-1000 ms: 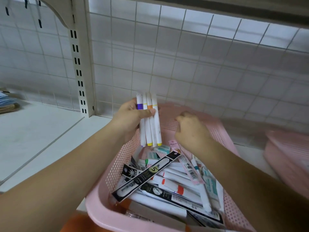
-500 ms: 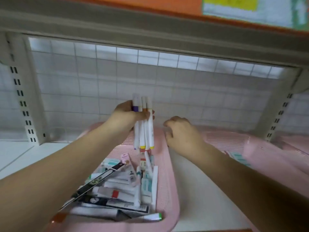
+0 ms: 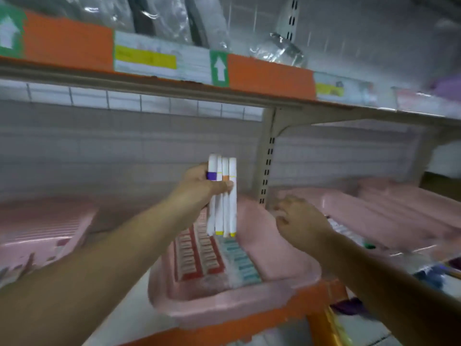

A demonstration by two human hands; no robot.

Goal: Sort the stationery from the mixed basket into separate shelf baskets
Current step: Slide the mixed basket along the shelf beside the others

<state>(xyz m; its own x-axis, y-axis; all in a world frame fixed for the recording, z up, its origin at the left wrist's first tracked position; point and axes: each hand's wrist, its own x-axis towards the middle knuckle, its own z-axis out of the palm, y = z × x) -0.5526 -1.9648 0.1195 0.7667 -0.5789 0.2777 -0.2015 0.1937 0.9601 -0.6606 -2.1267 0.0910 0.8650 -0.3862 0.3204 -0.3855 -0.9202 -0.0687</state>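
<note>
Frame motion-blurred. L hand (image 3: 199, 186) grips a bundle of four white markers (image 3: 222, 196), thumb across the front, fingers wrapped behind; the bundle is upright, bands near the top purple, yellow, orange, yellow. Markers hang above the far end of the centre pink basket (image 3: 274, 290), lower tips over its contents, apart from them. Basket sits at the front edge of the shelf (image 3: 129, 308), near rim overhanging the orange front strip (image 3: 249, 325). Inside: rows of red/white packs (image 3: 197, 253) on the L side, teal packs (image 3: 239, 258) beside them, R part of the floor bare pink. R hand (image 3: 299, 221) is over the basket's far R corner, fingers loosely bent, nothing seen in them; contact w/ the rim cannot be told (blur). Slotted shelf upright (image 3: 268, 158) stands just behind that corner. Second pink basket (image 3: 42, 228) at L w/ bare shelf between it and the centre one; more pink baskets (image 3: 374, 216) R of the upright. Upper shelf edge (image 3: 269, 76) w/ orange strip and label tags runs well above the marker tops, open room under it.
</note>
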